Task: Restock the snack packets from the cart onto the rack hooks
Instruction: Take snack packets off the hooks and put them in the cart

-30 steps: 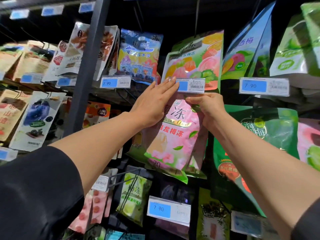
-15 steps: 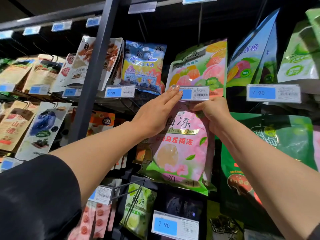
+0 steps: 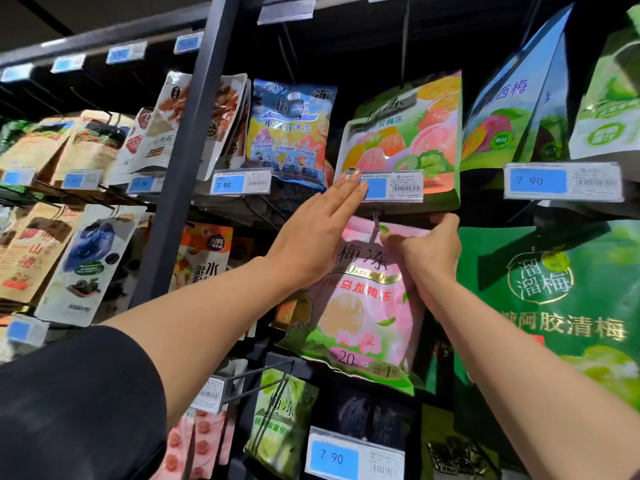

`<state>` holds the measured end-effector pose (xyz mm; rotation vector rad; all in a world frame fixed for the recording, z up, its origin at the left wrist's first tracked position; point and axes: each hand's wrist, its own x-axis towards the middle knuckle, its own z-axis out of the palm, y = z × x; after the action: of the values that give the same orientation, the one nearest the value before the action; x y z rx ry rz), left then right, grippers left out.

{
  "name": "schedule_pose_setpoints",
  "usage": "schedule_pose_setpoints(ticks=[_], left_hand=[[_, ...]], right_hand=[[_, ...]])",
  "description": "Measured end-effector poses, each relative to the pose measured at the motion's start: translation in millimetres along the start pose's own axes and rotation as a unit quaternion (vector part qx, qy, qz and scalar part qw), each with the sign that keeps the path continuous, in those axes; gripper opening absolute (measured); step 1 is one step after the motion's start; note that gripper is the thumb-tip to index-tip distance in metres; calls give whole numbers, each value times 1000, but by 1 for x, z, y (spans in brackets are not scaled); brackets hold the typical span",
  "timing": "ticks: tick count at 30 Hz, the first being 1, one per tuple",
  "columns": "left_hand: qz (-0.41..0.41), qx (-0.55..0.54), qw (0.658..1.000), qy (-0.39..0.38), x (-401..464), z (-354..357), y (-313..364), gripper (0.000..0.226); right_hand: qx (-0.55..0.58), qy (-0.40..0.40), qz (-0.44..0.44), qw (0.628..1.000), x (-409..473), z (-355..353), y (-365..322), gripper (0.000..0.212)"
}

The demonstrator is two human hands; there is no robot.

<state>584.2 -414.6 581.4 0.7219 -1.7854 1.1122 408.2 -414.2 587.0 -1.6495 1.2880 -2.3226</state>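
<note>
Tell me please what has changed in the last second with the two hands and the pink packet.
The pink packet sits a little lower, so the metal hook now shows at its top edge. The right hand has shifted to grip that top edge beside the hook. The left hand stays flat, fingertips on the price tag. The neighbouring packets hang unchanged.

Dim black shop rack [image 3: 346,46] with a grey upright post [image 3: 188,150].

- Dark upright post [image 3: 194,161] stands left of centre.
- Blue price tags: "7.90" [image 3: 562,181] at right, another [image 3: 355,457] at bottom.
- Black sleeve [image 3: 76,410] lower left.
</note>
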Motion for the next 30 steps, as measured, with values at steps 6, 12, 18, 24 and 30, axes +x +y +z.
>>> schedule_pose_setpoints(ticks=[6, 12, 18, 24, 30], left_hand=[[-6, -4, 1000, -15, 2, -3, 2, 85], [-12, 6, 1000, -22, 0, -4, 4, 88], [-56, 12, 997, -49, 0, -12, 22, 91], [-130, -33, 989, -60, -13, -20, 65, 82], [-155, -208, 957, 130, -10, -26, 151, 53]], right_hand=[[-112, -49, -70, 990, -53, 0, 16, 116], [-196, -81, -28, 977, -36, 11, 28, 102], [-212, -146, 18, 966, -52, 6, 33, 87], [-173, -202, -28, 964, -84, -25, 19, 66], [-28, -112, -128, 985, -84, -106, -7, 55]])
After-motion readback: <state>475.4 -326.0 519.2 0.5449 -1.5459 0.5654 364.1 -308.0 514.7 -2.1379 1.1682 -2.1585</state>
